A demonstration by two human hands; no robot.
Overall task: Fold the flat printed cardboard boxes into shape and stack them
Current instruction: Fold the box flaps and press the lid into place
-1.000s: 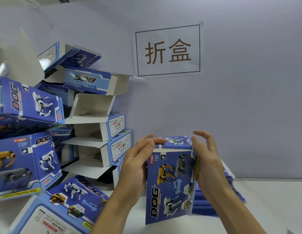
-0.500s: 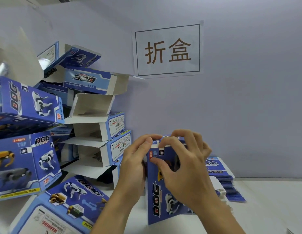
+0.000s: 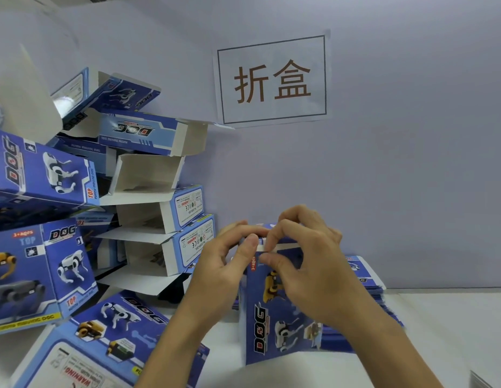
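Observation:
A blue printed "DOG" box stands upright on the white table in front of me, opened into shape. My left hand grips its upper left edge, thumb along the front corner. My right hand covers the top right, thumb and forefinger pinching the white top flap. Behind the box lies a pile of flat blue box blanks, mostly hidden by my right arm. Folded boxes are heaped in a leaning stack at the left.
A paper sign with two characters hangs on the lilac wall. More folded boxes crowd the left edge, and one lies flat at the front left. The white table stretches to the right.
My right hand moved from the box's right side over to its top front and now pinches the top flap. My left hand kept its grip on the left edge.

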